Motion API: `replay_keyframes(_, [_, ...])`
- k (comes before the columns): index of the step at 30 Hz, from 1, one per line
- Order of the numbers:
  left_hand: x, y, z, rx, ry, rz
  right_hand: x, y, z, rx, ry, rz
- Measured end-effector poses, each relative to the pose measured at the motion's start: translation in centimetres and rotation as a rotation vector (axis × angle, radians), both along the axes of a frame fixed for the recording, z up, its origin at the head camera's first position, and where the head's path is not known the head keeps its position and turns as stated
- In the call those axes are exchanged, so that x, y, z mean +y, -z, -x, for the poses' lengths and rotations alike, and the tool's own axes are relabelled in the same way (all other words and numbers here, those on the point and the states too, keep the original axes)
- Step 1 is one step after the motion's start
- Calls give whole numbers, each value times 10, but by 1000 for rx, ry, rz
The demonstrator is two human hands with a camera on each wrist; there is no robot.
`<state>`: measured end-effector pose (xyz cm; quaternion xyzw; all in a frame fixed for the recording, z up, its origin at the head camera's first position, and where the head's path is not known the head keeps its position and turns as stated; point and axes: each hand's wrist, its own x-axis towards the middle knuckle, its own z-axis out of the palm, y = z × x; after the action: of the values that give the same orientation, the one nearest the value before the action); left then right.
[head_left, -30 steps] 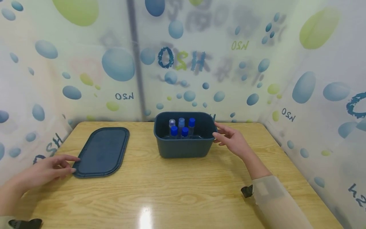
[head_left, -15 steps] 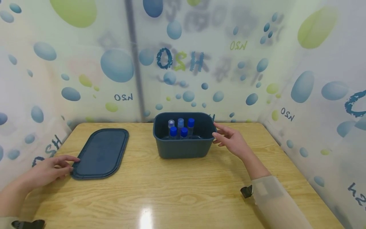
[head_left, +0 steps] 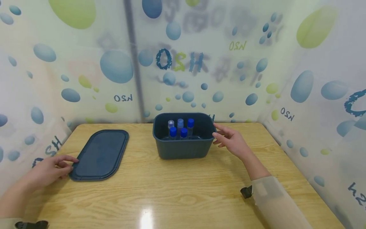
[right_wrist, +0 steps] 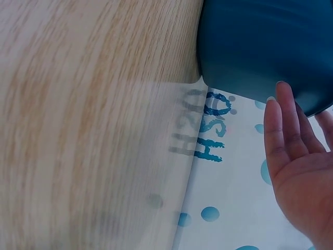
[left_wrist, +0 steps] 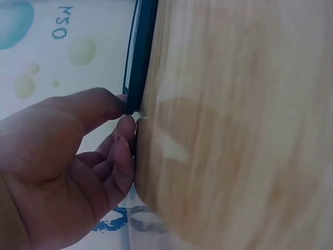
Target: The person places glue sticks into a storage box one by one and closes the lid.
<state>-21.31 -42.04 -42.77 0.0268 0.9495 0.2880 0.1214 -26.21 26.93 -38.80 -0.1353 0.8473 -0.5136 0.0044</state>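
My left hand (head_left: pixel 45 171) pinches the near-left corner of a flat dark-blue lid (head_left: pixel 100 154) on the table's left side. In the left wrist view its thumb lies over the lid's edge (left_wrist: pixel 140 52), with curled fingers below by the table edge. At the back middle stands a dark-blue box (head_left: pixel 183 149) without a cover. Inside it are several small clear bottles with blue caps (head_left: pixel 184 132) and one with a paler top (head_left: pixel 171 123). My right hand (head_left: pixel 234 143) touches the box's right end near the rim. Straight fingers (right_wrist: pixel 289 120) lie at its wall in the right wrist view.
The wooden table (head_left: pixel 171 187) reaches back to a patterned curtain (head_left: pixel 197 86), which also hangs at both sides. Bare tabletop lies between lid and box and in front of them. Dark straps (head_left: pixel 246 191) show at the cuffs.
The lid's near-left corner has shifted slightly toward me and left, with the left fingers at it. The box and the right hand keep their places; the head view drifts a little.
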Motion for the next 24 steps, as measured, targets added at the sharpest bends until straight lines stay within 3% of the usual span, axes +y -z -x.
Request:
replay_keyframes(10, [0,1,2,122,-15,119,0,2,0,3,6,-2])
replay_keyframes(18, [-2,-1,2,160,-83,101,0,4,1,-1,13,6])
replay_keyframes(24, [-1,1,2,176,-86,66,1,3,2,-2,14,5])
